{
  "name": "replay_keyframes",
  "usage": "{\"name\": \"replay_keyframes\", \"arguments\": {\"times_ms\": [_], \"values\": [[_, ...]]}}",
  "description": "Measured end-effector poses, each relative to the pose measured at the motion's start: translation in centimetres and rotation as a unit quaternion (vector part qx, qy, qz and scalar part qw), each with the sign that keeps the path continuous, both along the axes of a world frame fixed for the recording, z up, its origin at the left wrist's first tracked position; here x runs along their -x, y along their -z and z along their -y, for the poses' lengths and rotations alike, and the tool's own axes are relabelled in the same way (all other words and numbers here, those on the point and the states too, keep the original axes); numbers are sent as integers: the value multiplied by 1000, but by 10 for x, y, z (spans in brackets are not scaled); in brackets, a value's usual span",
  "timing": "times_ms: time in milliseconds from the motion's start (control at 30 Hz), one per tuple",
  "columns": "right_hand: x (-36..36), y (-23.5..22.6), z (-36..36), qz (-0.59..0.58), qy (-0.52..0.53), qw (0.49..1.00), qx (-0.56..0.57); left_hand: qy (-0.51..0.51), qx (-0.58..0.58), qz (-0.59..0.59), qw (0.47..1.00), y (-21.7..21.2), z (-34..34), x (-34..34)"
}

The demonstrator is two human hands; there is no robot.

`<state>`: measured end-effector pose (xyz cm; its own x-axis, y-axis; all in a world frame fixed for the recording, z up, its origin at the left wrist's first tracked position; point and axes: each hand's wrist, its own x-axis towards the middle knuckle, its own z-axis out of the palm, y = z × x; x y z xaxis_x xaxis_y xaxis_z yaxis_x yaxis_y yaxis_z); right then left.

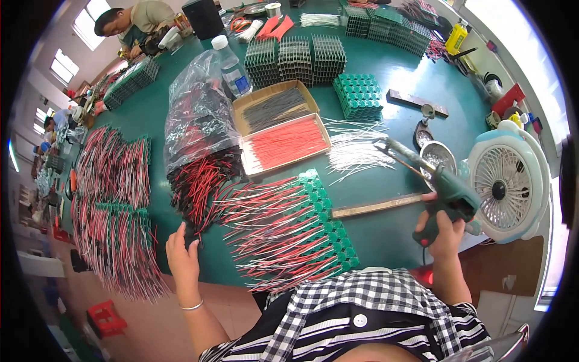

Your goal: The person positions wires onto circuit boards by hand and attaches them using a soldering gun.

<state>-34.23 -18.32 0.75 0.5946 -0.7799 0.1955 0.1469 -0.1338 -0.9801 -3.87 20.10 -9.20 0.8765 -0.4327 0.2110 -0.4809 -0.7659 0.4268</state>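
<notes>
- Right hand (445,232): fist closed round the grip of a green soldering gun (435,181), held up over the right side of the table, tip pointing up-left toward the loose white wires (356,151).
- Left hand (183,253): at the near table edge, fingers curled onto the lower end of a red-and-black wire bundle (199,184); whether it truly pinches a wire or just rests there, cannot tell. Bracelet on the wrist.
- Between the hands: green cell-holder block (329,226) with red and white leads fanning out to the left, lying flat just in front of the person.
- Metal strip (377,205) lies just right of that block, under the gun.
- The wire bundle spills from a clear plastic bag (196,108).
- Behind the block: two shallow cardboard trays, red wires (289,143) in the near one, dark wires (276,107) in the far one.
- Right of the trays: stack of green holders (359,95). Further back: black grid frames (295,59).
- Water bottle (232,66) stands beside the bag.
- Small white fan (506,184) at the right edge, close to the gun.
- Far left: more wired assemblies (114,205) on the green table (392,238).
- Another person sits at the far left corner.
</notes>
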Motion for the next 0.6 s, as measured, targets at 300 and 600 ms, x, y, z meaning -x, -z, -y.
{"name": "replay_keyframes", "arguments": {"times_ms": [300,600], "values": [[6,15,13,-29,-41,999,9,-76,-78,49,993,-52,-36,-4],[7,26,-2,16,-66,996,-56,52,-8,27,998,-17,39,37]]}}
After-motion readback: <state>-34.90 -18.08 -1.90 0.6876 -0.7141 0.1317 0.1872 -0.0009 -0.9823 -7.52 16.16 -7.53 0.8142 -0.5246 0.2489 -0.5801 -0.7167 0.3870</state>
